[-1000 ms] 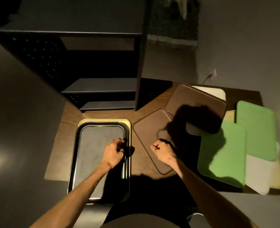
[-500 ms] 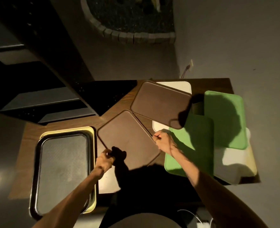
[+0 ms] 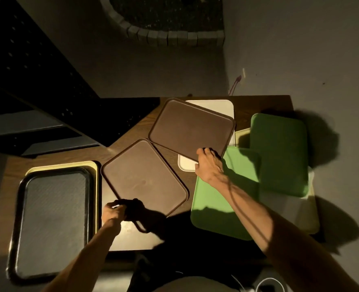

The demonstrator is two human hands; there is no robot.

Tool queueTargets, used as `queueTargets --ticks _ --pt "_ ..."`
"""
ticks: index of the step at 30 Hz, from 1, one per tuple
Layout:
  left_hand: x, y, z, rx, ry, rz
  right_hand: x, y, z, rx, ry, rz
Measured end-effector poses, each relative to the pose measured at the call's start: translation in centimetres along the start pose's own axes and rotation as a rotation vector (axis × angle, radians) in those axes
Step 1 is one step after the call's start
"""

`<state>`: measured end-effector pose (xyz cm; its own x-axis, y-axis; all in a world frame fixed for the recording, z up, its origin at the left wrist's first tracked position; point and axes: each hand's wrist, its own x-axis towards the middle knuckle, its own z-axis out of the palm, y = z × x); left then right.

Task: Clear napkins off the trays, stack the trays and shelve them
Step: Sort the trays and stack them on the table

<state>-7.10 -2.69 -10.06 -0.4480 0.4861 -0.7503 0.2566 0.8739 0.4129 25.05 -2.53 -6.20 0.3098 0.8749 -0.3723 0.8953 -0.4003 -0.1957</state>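
Note:
Two brown trays lie at angles on the wooden table. My left hand curls around the near-left edge of the near brown tray. My right hand grips the near corner of the far brown tray, which rests on a white tray. At the left a black tray sits inside a yellow tray. Two green trays overlap at the right, over pale trays. I see no napkins.
A dark shelf unit with grey shelves stands at the back left, beside the table. A grey wall runs along the right. Beyond the table lies a curved brick border. My shadow covers the table's near edge.
My left hand left the black tray and took the near brown tray's edge. My right hand moved from that tray's right edge to the far brown tray's corner. The view swung right.

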Motion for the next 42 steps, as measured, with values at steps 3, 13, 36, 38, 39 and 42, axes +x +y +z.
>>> queueTargets --ticks 3,13,36,38,39,42 --pt "-0.1 -0.1 -0.7 -0.066 -0.076 -0.062 0.6 0.2 0.5 -0.123 -0.015 -0.063" --pt "-6.0 4.7 -1.5 -0.185 -0.359 0.006 0.9 -0.3 -1.6 -0.25 -0.137 -0.393" --pt "-13.1 11.8 -2.6 -0.449 -0.616 0.353 -9.4 -11.8 -7.4 0.37 -0.032 -0.492" --pt "-13.2 11.9 -2.5 -0.468 -0.625 0.35 -9.4 -11.6 -7.0 0.444 -0.04 -0.469" --pt "-13.3 12.0 -2.5 -0.479 -0.622 0.345 -9.4 -11.5 -7.0 0.474 -0.05 -0.472" --pt "-13.5 12.1 -2.3 -0.505 -0.62 0.325 -10.0 -11.1 -7.2 0.573 -0.062 -0.519"
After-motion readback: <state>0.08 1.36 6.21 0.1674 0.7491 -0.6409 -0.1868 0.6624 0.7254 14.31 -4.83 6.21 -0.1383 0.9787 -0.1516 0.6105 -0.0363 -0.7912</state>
